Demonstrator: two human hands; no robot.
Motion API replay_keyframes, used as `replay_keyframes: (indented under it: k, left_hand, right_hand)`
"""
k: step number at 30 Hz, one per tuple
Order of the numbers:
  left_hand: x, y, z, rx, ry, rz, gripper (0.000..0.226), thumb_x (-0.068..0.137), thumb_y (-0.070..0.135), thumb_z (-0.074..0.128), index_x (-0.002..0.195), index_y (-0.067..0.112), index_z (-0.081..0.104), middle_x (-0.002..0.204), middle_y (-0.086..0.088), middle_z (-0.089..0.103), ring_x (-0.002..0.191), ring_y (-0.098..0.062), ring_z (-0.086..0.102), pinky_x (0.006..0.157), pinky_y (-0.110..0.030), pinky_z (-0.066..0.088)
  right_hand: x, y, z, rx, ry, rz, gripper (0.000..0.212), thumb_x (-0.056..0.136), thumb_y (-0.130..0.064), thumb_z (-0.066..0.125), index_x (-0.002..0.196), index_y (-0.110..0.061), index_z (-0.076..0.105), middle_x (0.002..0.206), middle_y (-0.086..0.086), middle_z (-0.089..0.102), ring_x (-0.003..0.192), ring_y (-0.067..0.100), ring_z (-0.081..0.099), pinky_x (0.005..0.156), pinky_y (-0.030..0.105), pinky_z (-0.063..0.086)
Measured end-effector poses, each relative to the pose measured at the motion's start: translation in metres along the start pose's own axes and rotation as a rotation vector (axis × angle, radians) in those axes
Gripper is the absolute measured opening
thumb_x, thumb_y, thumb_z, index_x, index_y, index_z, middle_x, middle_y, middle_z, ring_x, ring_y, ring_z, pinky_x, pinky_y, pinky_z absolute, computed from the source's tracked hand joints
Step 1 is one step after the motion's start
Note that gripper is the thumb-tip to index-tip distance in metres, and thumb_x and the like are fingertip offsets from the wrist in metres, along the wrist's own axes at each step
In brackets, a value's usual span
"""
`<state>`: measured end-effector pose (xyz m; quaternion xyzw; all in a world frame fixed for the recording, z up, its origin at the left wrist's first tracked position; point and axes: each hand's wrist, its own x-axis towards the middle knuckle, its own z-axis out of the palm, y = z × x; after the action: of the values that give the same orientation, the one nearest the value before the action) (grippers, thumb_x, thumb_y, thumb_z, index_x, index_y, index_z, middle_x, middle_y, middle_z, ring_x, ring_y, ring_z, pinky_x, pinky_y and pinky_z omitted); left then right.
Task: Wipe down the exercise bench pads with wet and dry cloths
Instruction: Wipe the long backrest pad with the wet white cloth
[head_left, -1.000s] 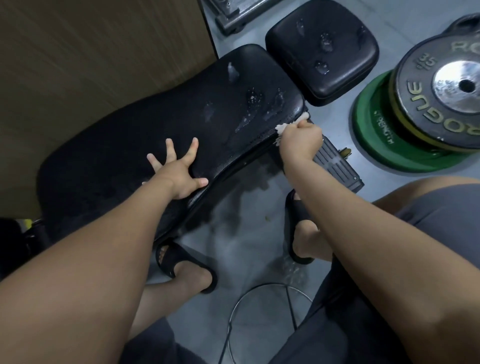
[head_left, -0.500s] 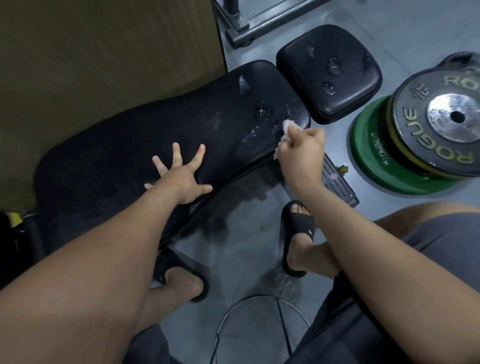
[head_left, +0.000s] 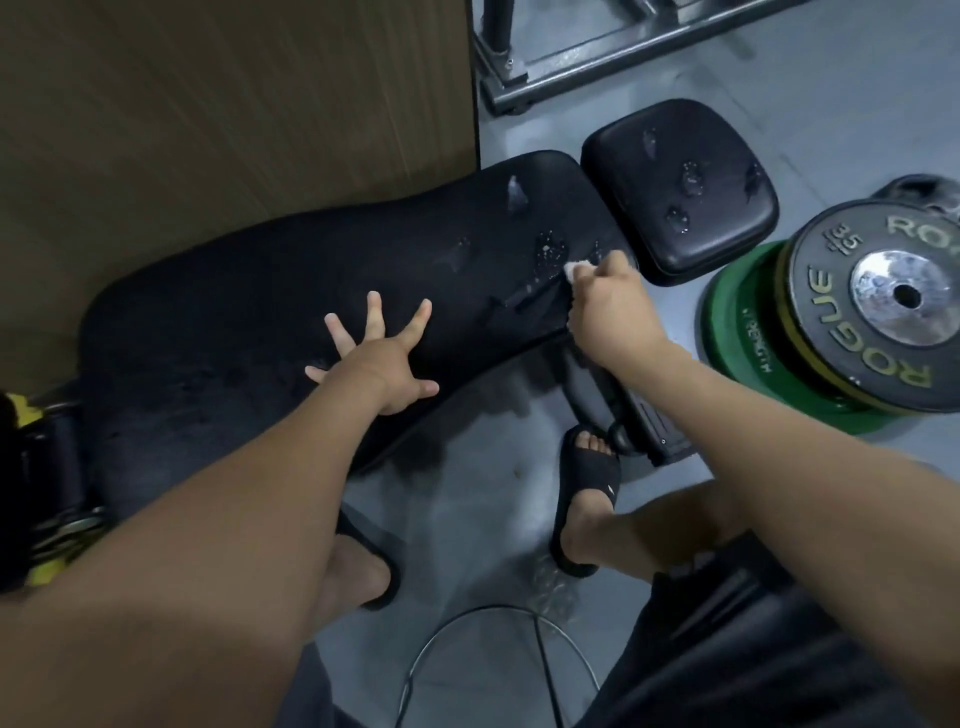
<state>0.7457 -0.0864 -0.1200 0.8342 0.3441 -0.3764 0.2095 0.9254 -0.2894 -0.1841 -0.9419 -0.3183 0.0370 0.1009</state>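
The long black back pad (head_left: 270, 312) of the exercise bench lies across the middle of the view, with wet streaks and droplets near its right end. My left hand (head_left: 382, 358) presses flat on its near edge, fingers spread. My right hand (head_left: 613, 317) grips a small white cloth (head_left: 574, 269) against the pad's right end; most of the cloth is hidden in my fist. The smaller black seat pad (head_left: 680, 192) sits just beyond, dotted with water drops.
Stacked weight plates (head_left: 852, 332), a black one on a green one, lie on the grey floor at right. A wooden panel (head_left: 208, 114) stands behind the bench. A metal rack base (head_left: 587, 52) is at the top. A wire ring (head_left: 498, 654) stands between my sandalled feet.
My right hand with the cloth has slid from the pad's right edge up onto its wet top surface. My left hand has stayed pressed in place.
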Motion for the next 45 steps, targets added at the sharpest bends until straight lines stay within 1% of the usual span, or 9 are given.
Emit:
replay_keyframes:
  k: [5, 9, 20, 24, 28, 31, 36, 41, 45]
  left_hand:
    - [0.003, 0.0, -0.001, -0.008, -0.009, -0.004, 0.104, 0.095, 0.048, 0.067, 0.141, 0.07, -0.024, 0.151, 0.014, -0.052, 0.143, -0.042, -0.041, 0.108, -0.084, 0.011]
    - [0.003, 0.001, 0.0, -0.008, -0.005, -0.009, 0.104, 0.094, 0.048, 0.068, 0.141, 0.07, -0.022, 0.152, 0.014, -0.051, 0.143, -0.042, -0.041, 0.108, -0.084, 0.011]
    - [0.005, 0.0, 0.002, -0.012, 0.008, -0.012, 0.105, 0.093, 0.047, 0.069, 0.14, 0.071, -0.021, 0.152, 0.015, -0.05, 0.143, -0.041, -0.041, 0.108, -0.084, 0.01]
    - [0.005, 0.002, 0.0, -0.014, 0.005, -0.016, 0.106, 0.093, 0.047, 0.07, 0.14, 0.072, -0.021, 0.152, 0.016, -0.051, 0.143, -0.041, -0.041, 0.108, -0.084, 0.01]
    - [0.003, 0.001, -0.001, -0.022, 0.008, -0.014, 0.106, 0.092, 0.046, 0.071, 0.141, 0.072, -0.02, 0.152, 0.016, -0.05, 0.144, -0.041, -0.041, 0.109, -0.084, 0.01]
    - [0.003, 0.001, -0.001, -0.02, 0.009, -0.014, 0.106, 0.092, 0.046, 0.071, 0.141, 0.072, -0.019, 0.152, 0.016, -0.05, 0.143, -0.041, -0.04, 0.109, -0.083, 0.009]
    - [0.005, 0.001, -0.002, -0.021, 0.014, -0.013, 0.107, 0.091, 0.047, 0.072, 0.141, 0.073, -0.019, 0.152, 0.017, -0.05, 0.144, -0.04, -0.04, 0.11, -0.083, 0.01]
    - [0.004, 0.0, -0.002, -0.017, 0.019, -0.019, 0.107, 0.091, 0.047, 0.072, 0.141, 0.072, -0.018, 0.153, 0.017, -0.049, 0.144, -0.04, -0.04, 0.11, -0.082, 0.009]
    - [0.006, 0.001, -0.002, -0.021, 0.014, -0.02, 0.107, 0.091, 0.046, 0.072, 0.141, 0.072, -0.019, 0.152, 0.017, -0.05, 0.143, -0.04, -0.041, 0.11, -0.083, 0.009]
  right_hand:
    - [-0.015, -0.011, -0.002, 0.043, -0.098, -0.362, 0.028, 0.083, -0.007, 0.049, 0.109, -0.015, 0.05, 0.094, 0.013, 0.042, 0.084, 0.035, 0.05, 0.068, 0.041, 0.05]
    - [0.024, 0.019, -0.01, 0.001, 0.023, -0.146, 0.035, 0.083, -0.004, 0.056, 0.118, -0.006, 0.06, 0.095, 0.021, 0.051, 0.083, 0.04, 0.054, 0.076, 0.046, 0.053]
    - [0.031, 0.021, -0.011, 0.037, 0.073, 0.003, 0.047, 0.084, -0.004, 0.055, 0.131, -0.001, 0.058, 0.11, 0.026, 0.051, 0.097, 0.043, 0.051, 0.082, 0.04, 0.047]
    - [-0.002, -0.009, 0.005, -0.025, -0.074, -0.284, 0.046, 0.093, -0.025, 0.02, 0.121, -0.007, 0.051, 0.108, 0.017, 0.049, 0.094, 0.036, 0.053, 0.077, 0.04, 0.04]
    - [-0.008, -0.013, 0.001, 0.109, -0.025, -0.228, 0.037, 0.089, -0.009, 0.054, 0.125, -0.003, 0.057, 0.098, 0.015, 0.047, 0.087, 0.039, 0.054, 0.068, 0.041, 0.052]
    - [-0.013, -0.024, 0.002, 0.121, 0.014, -0.157, 0.037, 0.081, 0.0, 0.055, 0.118, 0.0, 0.057, 0.1, 0.018, 0.046, 0.087, 0.04, 0.051, 0.067, 0.034, 0.037]
    - [-0.032, -0.046, 0.004, 0.248, -0.109, -0.415, 0.044, 0.09, -0.007, 0.058, 0.134, -0.013, 0.054, 0.11, 0.014, 0.046, 0.099, 0.038, 0.052, 0.078, 0.042, 0.053]
    - [0.001, -0.036, -0.002, 0.154, -0.033, -0.148, 0.052, 0.086, -0.004, 0.056, 0.137, -0.01, 0.052, 0.117, 0.018, 0.046, 0.104, 0.04, 0.049, 0.087, 0.043, 0.05]
    - [-0.028, -0.066, 0.0, 0.213, -0.129, -0.372, 0.052, 0.086, -0.003, 0.057, 0.138, -0.009, 0.052, 0.119, 0.016, 0.046, 0.106, 0.038, 0.051, 0.086, 0.039, 0.048]
